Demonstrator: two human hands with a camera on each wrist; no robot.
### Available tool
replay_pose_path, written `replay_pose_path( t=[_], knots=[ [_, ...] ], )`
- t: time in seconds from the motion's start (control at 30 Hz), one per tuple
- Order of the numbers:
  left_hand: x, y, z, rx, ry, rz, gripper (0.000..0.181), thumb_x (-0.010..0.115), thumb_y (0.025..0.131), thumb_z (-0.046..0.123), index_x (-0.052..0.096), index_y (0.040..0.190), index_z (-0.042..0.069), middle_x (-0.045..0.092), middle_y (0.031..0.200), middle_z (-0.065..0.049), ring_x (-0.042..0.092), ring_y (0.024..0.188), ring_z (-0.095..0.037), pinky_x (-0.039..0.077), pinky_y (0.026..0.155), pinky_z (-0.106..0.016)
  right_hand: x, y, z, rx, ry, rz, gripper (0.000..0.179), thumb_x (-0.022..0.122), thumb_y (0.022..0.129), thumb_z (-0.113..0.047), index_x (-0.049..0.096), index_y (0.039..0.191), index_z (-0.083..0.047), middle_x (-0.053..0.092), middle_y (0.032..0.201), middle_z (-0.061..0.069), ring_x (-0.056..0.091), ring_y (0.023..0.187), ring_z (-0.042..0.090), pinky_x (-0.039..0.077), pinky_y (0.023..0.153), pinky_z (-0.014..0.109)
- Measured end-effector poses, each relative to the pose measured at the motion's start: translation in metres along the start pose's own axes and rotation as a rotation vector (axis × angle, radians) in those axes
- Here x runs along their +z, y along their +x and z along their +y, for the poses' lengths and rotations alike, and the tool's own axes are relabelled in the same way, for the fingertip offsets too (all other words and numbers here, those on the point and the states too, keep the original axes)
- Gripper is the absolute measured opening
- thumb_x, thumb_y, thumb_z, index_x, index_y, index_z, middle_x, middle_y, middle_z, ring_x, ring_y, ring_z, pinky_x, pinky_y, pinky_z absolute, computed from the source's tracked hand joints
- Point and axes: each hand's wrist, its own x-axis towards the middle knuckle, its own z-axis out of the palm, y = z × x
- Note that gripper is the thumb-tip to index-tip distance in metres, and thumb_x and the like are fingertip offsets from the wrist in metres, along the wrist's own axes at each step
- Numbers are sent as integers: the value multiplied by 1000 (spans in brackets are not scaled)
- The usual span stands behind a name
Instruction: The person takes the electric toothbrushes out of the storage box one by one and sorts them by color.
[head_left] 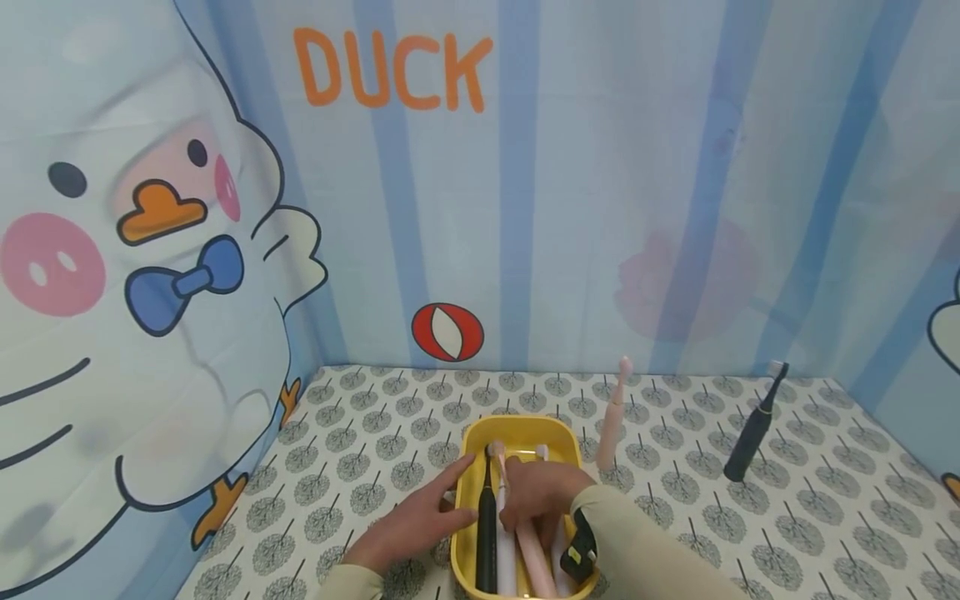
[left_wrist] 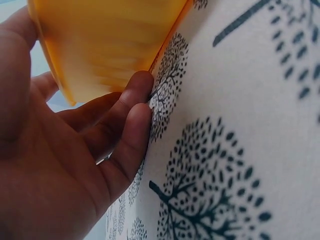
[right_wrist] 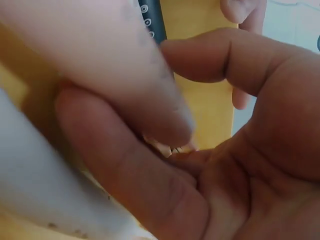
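A yellow tray (head_left: pixel 517 427) holds several electric toothbrushes lying lengthwise. My left hand (head_left: pixel 420 518) holds the tray's left side, thumb over the rim and fingers against the outer wall (left_wrist: pixel 110 45). Inside, a black toothbrush (head_left: pixel 487 537) lies along the left, with a pale lavender-white one (head_left: pixel 507 567) beside it. My right hand (head_left: pixel 542 492) reaches into the tray and pinches a pink toothbrush (head_left: pixel 534 560), whose handle (right_wrist: pixel 115 65) shows between thumb and finger in the right wrist view. A white toothbrush (head_left: pixel 558 568) lies right of it, partly hidden by the hand.
On the tree-patterned tablecloth (head_left: pixel 360 467), a pink toothbrush (head_left: pixel 611 425) stands upright right of the tray. Farther right stands a black toothbrush (head_left: pixel 750 437), leaning in view. A duck-printed curtain (head_left: pixel 570 183) closes off the back and sides.
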Motion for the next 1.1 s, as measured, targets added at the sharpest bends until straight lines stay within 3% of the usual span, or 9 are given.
replay_pose_path(
  t=[0.13, 0.43, 0.67, 0.87, 1.1],
  knots=[
    [0, 0, -1, 1, 2, 1, 68, 56, 90, 41, 19, 147, 37, 44, 134, -8, 51, 112, -27, 45, 84, -42, 1, -2, -1, -5, 43, -42, 86, 69, 72, -3, 20, 143, -4, 61, 84, 14, 63, 56, 31, 52, 52, 43],
    [1, -2, 0, 16, -12, -2, 68, 57, 90, 39, 19, 146, 37, 45, 133, -8, 52, 111, -26, 46, 83, -41, -1, -2, 1, -50, 50, -18, 62, 73, 73, -1, 39, 124, 2, 58, 85, 15, 62, 57, 29, 52, 54, 40],
    [2, 0, -2, 5, 3, 2, 69, 57, 90, 42, 19, 147, 36, 46, 133, -5, 53, 110, -23, 46, 83, -38, -4, -7, -1, -79, 15, 34, 42, 73, 70, -1, 48, 104, 0, 56, 79, 13, 62, 57, 27, 52, 53, 37],
    [2, 2, -2, -8, 8, 7, 69, 57, 89, 43, 20, 146, 38, 49, 129, -4, 54, 107, -21, 46, 82, -38, -13, -14, -1, -85, 80, 68, 53, 71, 71, 0, 43, 117, 1, 54, 85, 15, 62, 59, 27, 53, 51, 39],
    [2, 1, -1, -23, 23, 24, 71, 58, 88, 44, 20, 146, 38, 48, 130, -4, 54, 108, -22, 47, 83, -39, -33, -28, 1, -158, 163, 171, 44, 69, 77, -1, 44, 113, 2, 54, 84, 17, 61, 62, 27, 52, 48, 37]
  ],
)
